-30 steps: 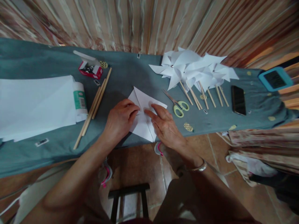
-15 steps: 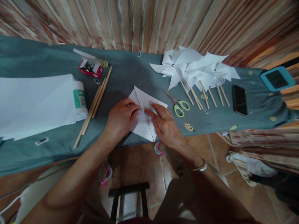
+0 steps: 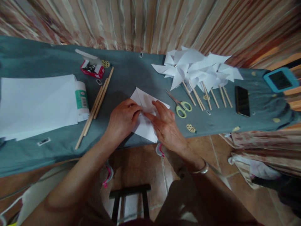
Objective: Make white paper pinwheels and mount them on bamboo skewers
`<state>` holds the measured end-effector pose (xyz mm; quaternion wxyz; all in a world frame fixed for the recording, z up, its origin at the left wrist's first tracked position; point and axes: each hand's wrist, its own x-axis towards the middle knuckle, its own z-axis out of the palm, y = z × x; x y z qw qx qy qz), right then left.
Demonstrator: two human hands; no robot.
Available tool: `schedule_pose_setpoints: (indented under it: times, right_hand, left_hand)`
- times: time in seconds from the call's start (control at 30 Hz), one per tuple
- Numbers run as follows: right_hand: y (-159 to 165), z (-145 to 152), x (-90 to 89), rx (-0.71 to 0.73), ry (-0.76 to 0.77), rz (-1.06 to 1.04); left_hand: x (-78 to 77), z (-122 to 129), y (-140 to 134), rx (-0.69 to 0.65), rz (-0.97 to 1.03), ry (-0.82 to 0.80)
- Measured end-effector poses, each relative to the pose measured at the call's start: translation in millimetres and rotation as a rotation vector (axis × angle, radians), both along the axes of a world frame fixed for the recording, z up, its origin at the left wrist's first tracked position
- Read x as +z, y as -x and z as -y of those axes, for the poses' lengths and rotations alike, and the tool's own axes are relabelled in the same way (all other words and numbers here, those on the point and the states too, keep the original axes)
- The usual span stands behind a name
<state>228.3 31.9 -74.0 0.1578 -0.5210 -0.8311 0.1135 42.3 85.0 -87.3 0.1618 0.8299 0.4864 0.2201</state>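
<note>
A white square of paper [image 3: 145, 130], marked with diagonal creases, lies on the table near its front edge, one corner pointing away from me. My left hand [image 3: 124, 116] is over its left side. Thumb and forefinger are pinched together at the paper's centre, gripping a bit of it; the fingertips partly hide what is there. On the right half rests my right hand [image 3: 166, 125], fingers stretched and apart, the forefinger reaching to the centre beside the left fingertips. Scissors [image 3: 180, 106] with light green handles lie just right of the paper.
Left are stacked white sheets [image 3: 37, 106], a glue stick [image 3: 81, 99], several wooden sticks [image 3: 94, 108] and an open red box [image 3: 92, 69] of small metal pieces. Right are paper pinwheels [image 3: 195, 67] on sticks, a phone [image 3: 242, 101] and a blue-framed device [image 3: 281, 80]. A curtain [image 3: 141, 25] hangs behind.
My right forefinger has slid left to the paper's centre, and the right hand lies flatter over the paper. My left hand keeps its pinch. The whole view has shifted slightly.
</note>
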Motion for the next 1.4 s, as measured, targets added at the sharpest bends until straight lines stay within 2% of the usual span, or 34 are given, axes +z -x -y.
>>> schedule_pose_setpoints:
  times: [0.37,0.73,0.97,1.13,1.27,1.4]
  right_hand:
    - [4.5,-3.4,-2.2,-0.012,-0.011,0.043]
    - [26.9,-10.2,0.4,-0.025,-0.026,0.025]
    - [-9.1,-4.8,1.0,-0.108,-0.055,-0.269]
    - [-30.6,10.9,1.1,-0.049,0.027,-0.191]
    - [-31.4,22.2,2.8,0.009,0.136,-0.151]
    - [-28.0,25.9,2.1,0.05,0.159,-0.125]
  left_hand:
    - [0.6,-0.3,-1.1,0.0,0.008,0.028]
    - [1.9,0.3,-2.9,0.042,-0.024,0.033]
    - [-0.7,-0.1,-3.5,0.053,-0.023,0.022]
    - [-2.1,-0.6,-2.1,0.053,-0.035,0.021]
    - [-1.2,0.5,-1.7,0.028,-0.047,-0.02]
    - [4.9,8.4,-1.9,-0.017,-0.064,-0.135]
